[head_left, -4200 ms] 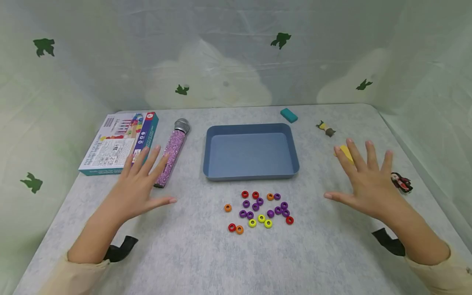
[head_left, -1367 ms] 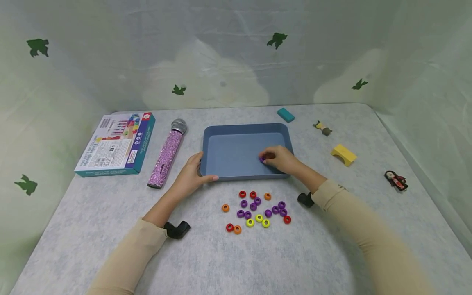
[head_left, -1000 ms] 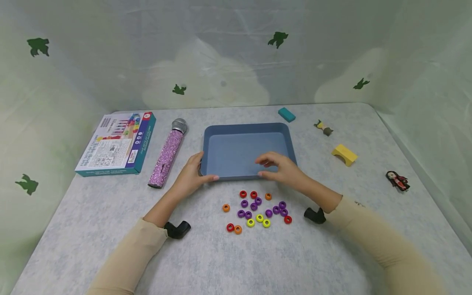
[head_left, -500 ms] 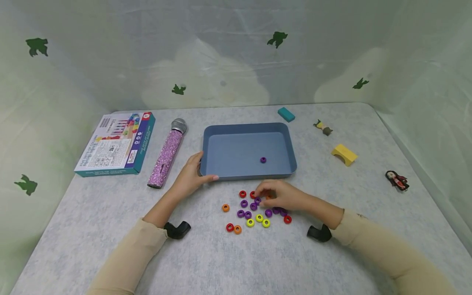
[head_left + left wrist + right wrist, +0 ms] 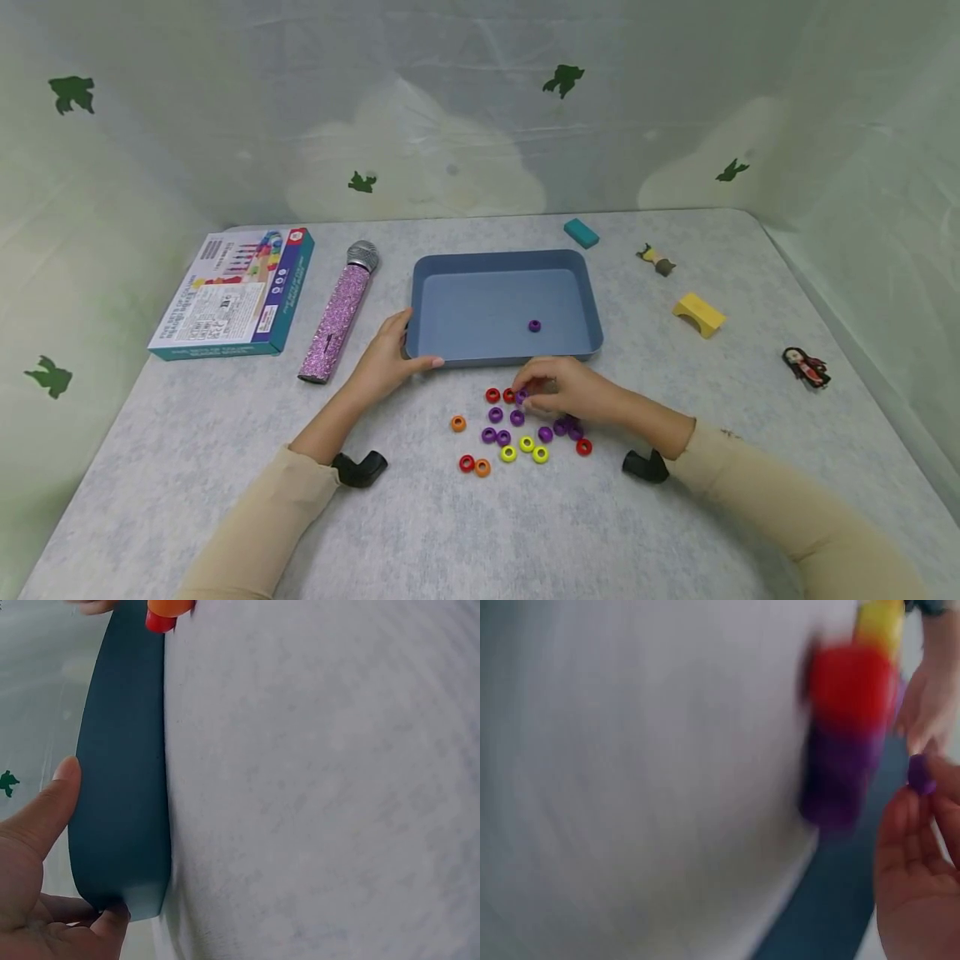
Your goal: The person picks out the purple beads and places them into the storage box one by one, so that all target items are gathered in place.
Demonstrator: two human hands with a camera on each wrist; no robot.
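My left hand (image 5: 386,354) grips the near left corner of the blue tray (image 5: 431,361). In the left wrist view its thumb (image 5: 66,774) lies at the rim of the tray (image 5: 120,787) and the other fingers bend round the corner. My right hand (image 5: 570,390), just in front of the tray, pinches a purple bead (image 5: 522,397) between thumb and fingertips. The right wrist view also shows that purple bead (image 5: 919,776) at the fingertips. Another purple bead (image 5: 535,326) sits inside the tray. Red, orange, yellow and purple beads (image 5: 503,437) lie scattered on the table before it.
To the left are a boxed set (image 5: 228,296) and a glittery pink microphone (image 5: 341,321). On the right stand a yellow arch block (image 5: 699,315), a small figurine (image 5: 656,259) and a doll figure (image 5: 806,367). A teal block (image 5: 581,233) lies behind the tray.
My left hand reached in to the tray corner and stays there. My right hand let go of a purple bead in the tray, drew back to the scattered beads and took hold of another.
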